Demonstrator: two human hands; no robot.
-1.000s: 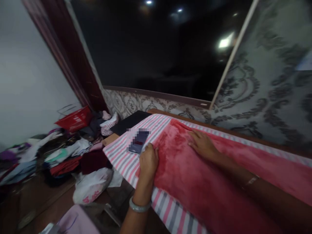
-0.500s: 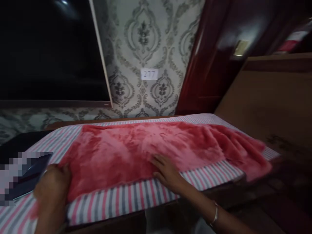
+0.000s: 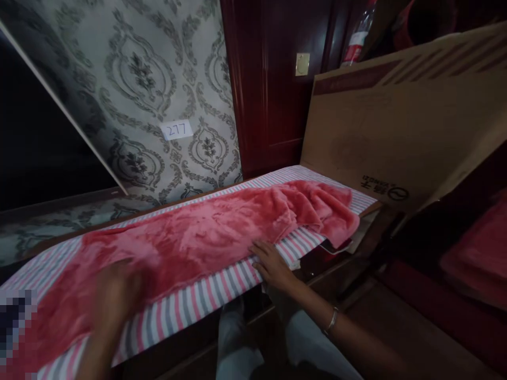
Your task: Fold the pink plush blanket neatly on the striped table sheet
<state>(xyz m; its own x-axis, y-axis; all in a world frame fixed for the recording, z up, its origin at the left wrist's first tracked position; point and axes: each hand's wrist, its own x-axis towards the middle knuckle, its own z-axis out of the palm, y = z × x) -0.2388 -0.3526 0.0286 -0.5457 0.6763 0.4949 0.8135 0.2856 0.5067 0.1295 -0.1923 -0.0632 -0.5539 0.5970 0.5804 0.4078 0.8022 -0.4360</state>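
Observation:
A pink-red plush blanket point(image 3: 198, 227) lies spread lengthwise over a striped sheet point(image 3: 186, 311) in white, pink and grey. Its left and middle parts are mostly flat, while the right end is bunched into folds. My left hand point(image 3: 116, 293) is over the left part of the blanket, blurred by motion, so its fingers cannot be made out. Toward the blanket's front edge rests my right hand point(image 3: 273, 266), fingers stretched out and lying flat, with a bracelet on that wrist.
A large cardboard box point(image 3: 356, 126) stands at the right end of the sheet-covered surface, with a bottle point(image 3: 356, 42) behind its top edge. Patterned wallpaper carries a paper marked 277 point(image 3: 177, 129). A dark screen point(image 3: 43, 132) is at left. More red cloth point(image 3: 479, 253) shows at far right.
The view has swung to the right. My left hand has come off the blanket's left edge and moved inward over the blanket. My right hand stays near the front edge.

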